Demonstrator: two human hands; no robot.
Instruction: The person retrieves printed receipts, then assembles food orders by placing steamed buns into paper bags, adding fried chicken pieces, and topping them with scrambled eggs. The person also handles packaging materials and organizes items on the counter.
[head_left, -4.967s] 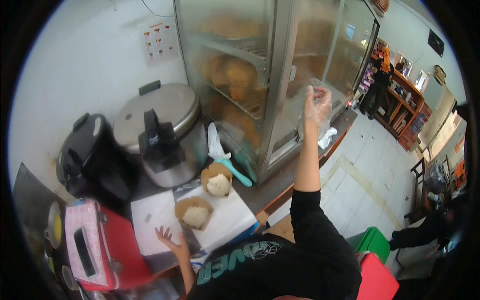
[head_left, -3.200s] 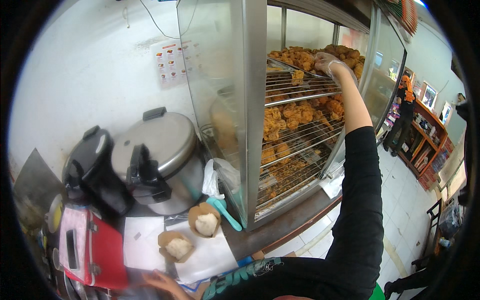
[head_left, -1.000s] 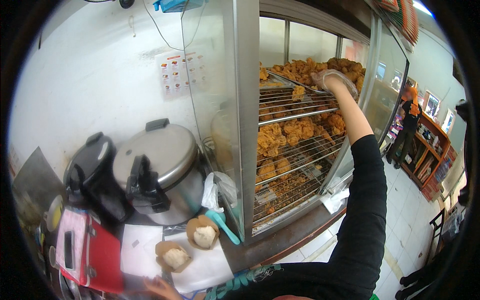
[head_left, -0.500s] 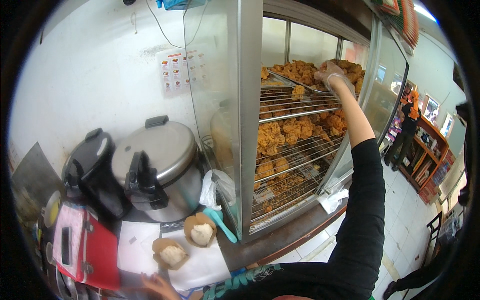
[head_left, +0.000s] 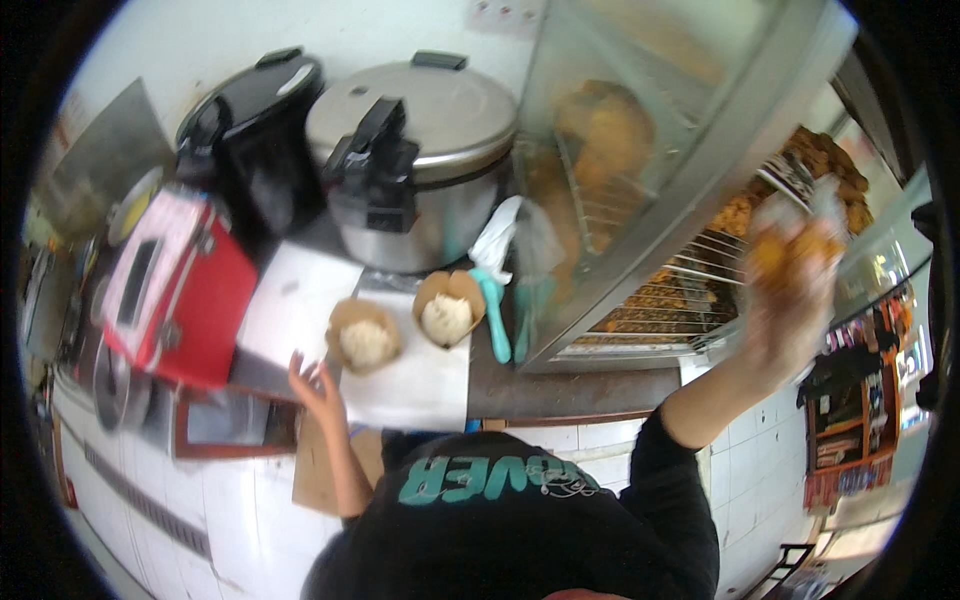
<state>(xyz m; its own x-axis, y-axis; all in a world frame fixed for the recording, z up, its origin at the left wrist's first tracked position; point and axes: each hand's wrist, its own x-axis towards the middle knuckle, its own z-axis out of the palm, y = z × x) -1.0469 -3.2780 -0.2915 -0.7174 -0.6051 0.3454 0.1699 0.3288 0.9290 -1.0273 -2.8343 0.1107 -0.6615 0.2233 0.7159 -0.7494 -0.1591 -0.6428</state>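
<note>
My right hand (head_left: 785, 325), in a clear plastic glove and blurred by motion, is closed around a piece of fried chicken (head_left: 795, 255) in front of the glass display cabinet (head_left: 690, 190). More fried chicken (head_left: 825, 160) lies on the cabinet's upper level, partly hidden behind my hand. My left hand (head_left: 318, 390) is bare, its fingers apart, at the counter's front edge beside white paper sheets. Close to it, a brown paper box (head_left: 337, 320) holds white rice (head_left: 368, 343). A second brown box (head_left: 428, 285), also with rice, stands to its right, next to a turquoise rice paddle (head_left: 495, 318).
A steel rice cooker (head_left: 420, 110) and a black cooker (head_left: 255, 140) stand behind the boxes. To the left is a red cool box (head_left: 190, 300). A white plastic bag (head_left: 497, 240) rests against the cabinet glass. Shelving (head_left: 840, 425) stands farther right.
My right hand has come out of the cabinet, bringing a piece of fried chicken. My left hand stays near the boxes, now more in view. The view has swung down and left.
</note>
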